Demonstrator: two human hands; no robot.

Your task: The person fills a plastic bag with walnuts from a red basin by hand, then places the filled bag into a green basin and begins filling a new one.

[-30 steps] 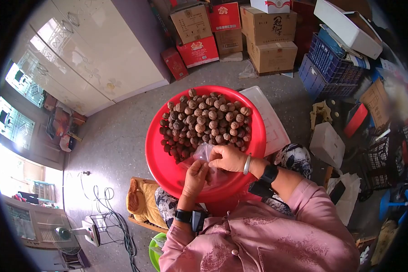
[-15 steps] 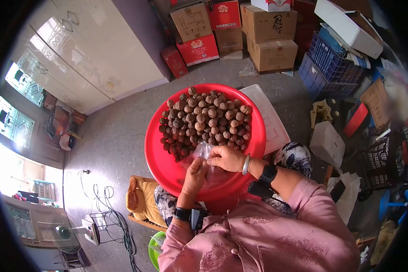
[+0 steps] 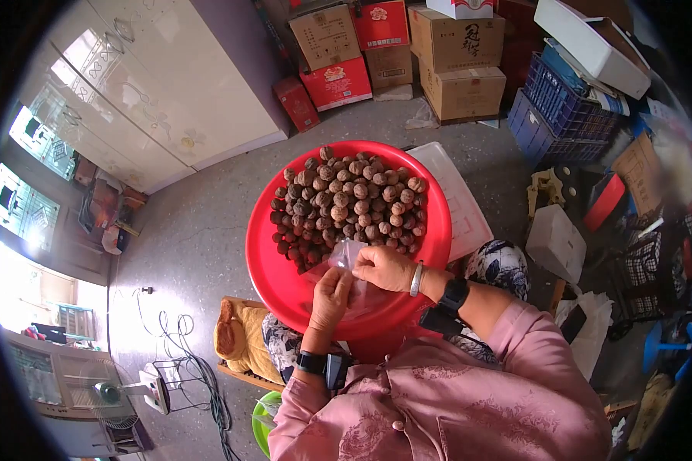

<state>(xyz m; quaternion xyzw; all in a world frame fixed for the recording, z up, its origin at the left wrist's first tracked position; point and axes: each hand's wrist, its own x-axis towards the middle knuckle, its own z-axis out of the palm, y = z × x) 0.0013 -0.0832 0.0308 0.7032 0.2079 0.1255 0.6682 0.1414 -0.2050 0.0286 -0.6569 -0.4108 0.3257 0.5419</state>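
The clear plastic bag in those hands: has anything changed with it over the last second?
Hardly anything. Both hands, left and right, still pinch the clear plastic bag at the near edge of the walnuts, having drifted slightly up the picture along with the red basin. Nothing was picked up or let go.

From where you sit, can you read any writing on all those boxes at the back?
"冠" and a second character too blurred to read: on the upper brown carton.
Red boxes: pictures and print, too small to read.
Brown carton at top: faint print, unreadable.
Nothing else carries legible text.
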